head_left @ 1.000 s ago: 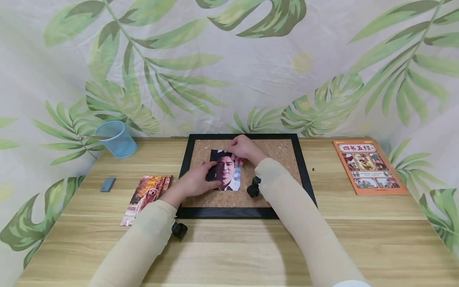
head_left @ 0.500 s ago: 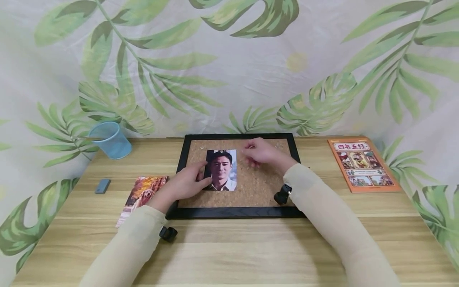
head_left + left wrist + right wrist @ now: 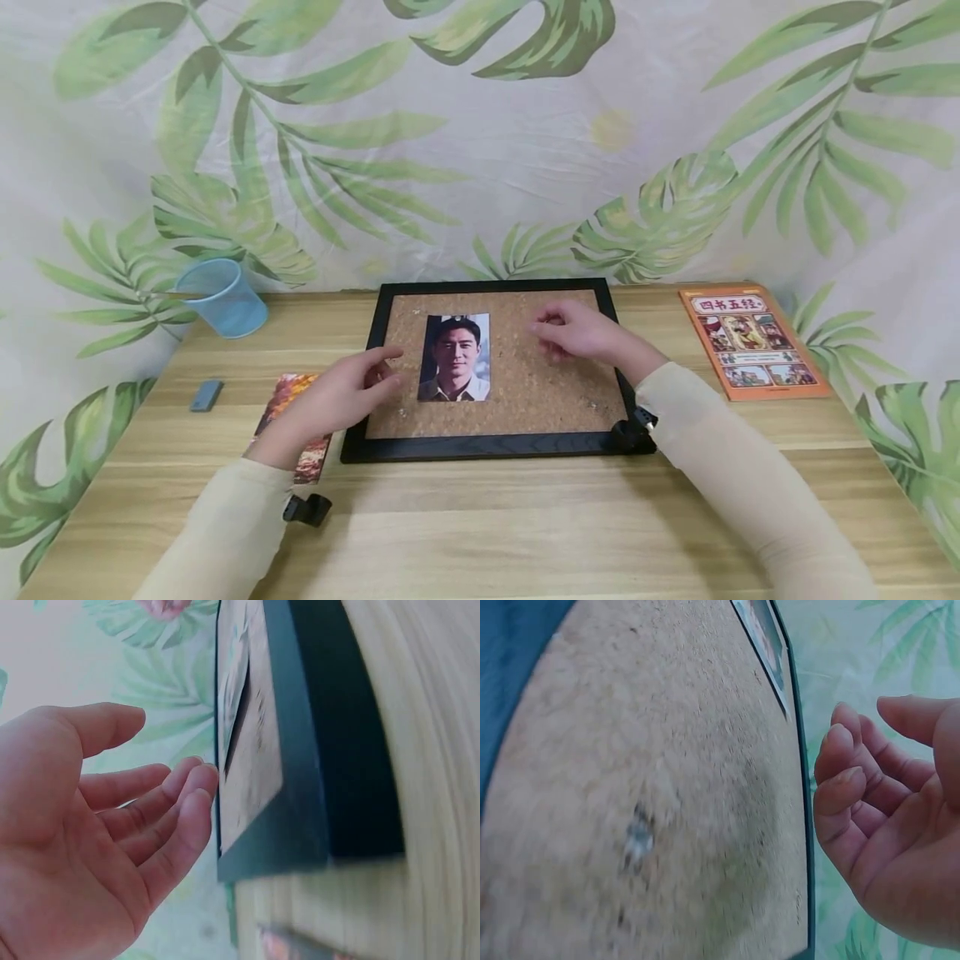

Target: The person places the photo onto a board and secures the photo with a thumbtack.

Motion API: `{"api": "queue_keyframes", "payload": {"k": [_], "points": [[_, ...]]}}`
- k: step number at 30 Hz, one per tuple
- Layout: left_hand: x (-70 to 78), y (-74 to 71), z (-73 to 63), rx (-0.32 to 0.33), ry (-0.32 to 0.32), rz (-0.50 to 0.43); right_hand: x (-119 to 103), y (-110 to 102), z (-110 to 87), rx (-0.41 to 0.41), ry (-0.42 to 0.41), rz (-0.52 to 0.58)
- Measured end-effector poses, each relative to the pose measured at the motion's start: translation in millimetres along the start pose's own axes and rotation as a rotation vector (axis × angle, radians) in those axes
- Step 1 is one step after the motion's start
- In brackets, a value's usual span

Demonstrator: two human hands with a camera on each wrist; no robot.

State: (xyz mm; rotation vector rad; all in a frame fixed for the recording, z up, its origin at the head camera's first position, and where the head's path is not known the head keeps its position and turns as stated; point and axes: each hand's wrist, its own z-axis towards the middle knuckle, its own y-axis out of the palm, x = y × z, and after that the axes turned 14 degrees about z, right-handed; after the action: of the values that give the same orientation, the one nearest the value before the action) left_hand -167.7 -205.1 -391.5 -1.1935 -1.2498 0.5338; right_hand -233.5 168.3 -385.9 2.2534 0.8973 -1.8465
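Note:
A portrait photo (image 3: 454, 358) lies upright on the left half of a black-framed corkboard (image 3: 525, 408). At its top edge is a tiny pale spot, too small to make out. My left hand (image 3: 341, 392) hovers over the board's left edge, apart from the photo. Its fingers are relaxed around nothing, as the left wrist view confirms. Above the board's right half is my right hand (image 3: 581, 329). In the right wrist view its loosely bent fingers hold nothing. Small clear pins (image 3: 639, 838) sit in the cork. Under my left forearm, a dog photo (image 3: 312, 458) is partly hidden.
A blue mesh pen cup (image 3: 225, 300) stands at the back left, with a small blue-grey block (image 3: 206, 396) in front of it. An orange book (image 3: 753, 342) lies at the right. Behind the wooden table (image 3: 465, 525) hangs a leaf-patterned cloth (image 3: 360, 108).
My right hand has left the portrait's top edge and moved right. My left hand has let go of the photo's left side and drawn back left. The portrait stays on the board.

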Motion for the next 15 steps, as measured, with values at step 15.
{"api": "queue_keyframes", "payload": {"k": [15], "points": [[-61.0,-21.9,-51.6,0.017,-0.140,0.157,23.3,-44.0,-49.4,0.092,-0.034,0.025]]}}
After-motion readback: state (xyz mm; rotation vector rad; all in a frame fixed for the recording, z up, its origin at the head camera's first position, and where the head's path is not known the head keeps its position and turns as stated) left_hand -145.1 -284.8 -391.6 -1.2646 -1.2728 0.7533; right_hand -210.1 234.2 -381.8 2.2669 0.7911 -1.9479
